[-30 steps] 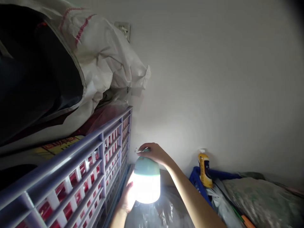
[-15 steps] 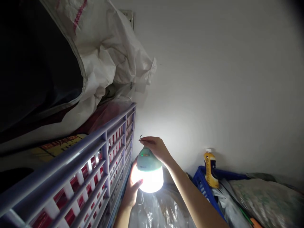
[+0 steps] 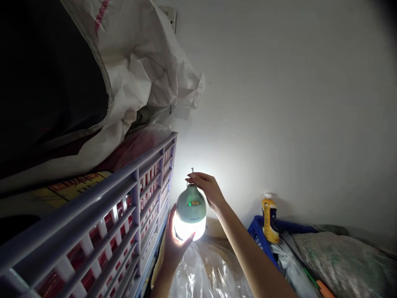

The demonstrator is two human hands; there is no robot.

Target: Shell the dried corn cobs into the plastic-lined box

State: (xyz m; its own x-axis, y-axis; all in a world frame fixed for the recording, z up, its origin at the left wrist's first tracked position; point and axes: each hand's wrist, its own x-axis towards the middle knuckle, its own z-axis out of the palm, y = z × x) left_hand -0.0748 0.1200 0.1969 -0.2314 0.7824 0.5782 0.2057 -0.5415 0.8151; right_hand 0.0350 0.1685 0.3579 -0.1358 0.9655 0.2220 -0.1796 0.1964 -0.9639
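A lit bulb-shaped lamp point(image 3: 191, 209) with a pale green top and a glowing white lower half is held upright between my two hands. My left hand point(image 3: 176, 244) wraps around its bright lower part from the left and below, the thumb across the front. At the top, my right hand point(image 3: 206, 184) pinches the thin metal hanging hook point(image 3: 192, 170) above the lamp's neck. Small green and orange lights show on the lamp's green housing. The lavender plastic basket point(image 3: 136, 198) stands just left of the lamp, apart from it.
White sacking point(image 3: 130, 78) and a dark bag point(image 3: 52, 70) bulge over the basket at upper left. A pale wall point(image 3: 279, 103) rises behind. At right, a yellow bottle point(image 3: 270, 219) stands at a blue basket point(image 3: 257, 231) beside plastic-wrapped bundles point(image 3: 341, 256). Clear plastic point(image 3: 211, 273) lies below.
The lamp has turned so its indicator lights face me more, and it is more upright. My right hand has gone from covering its top to pinching the hook, which now points up.
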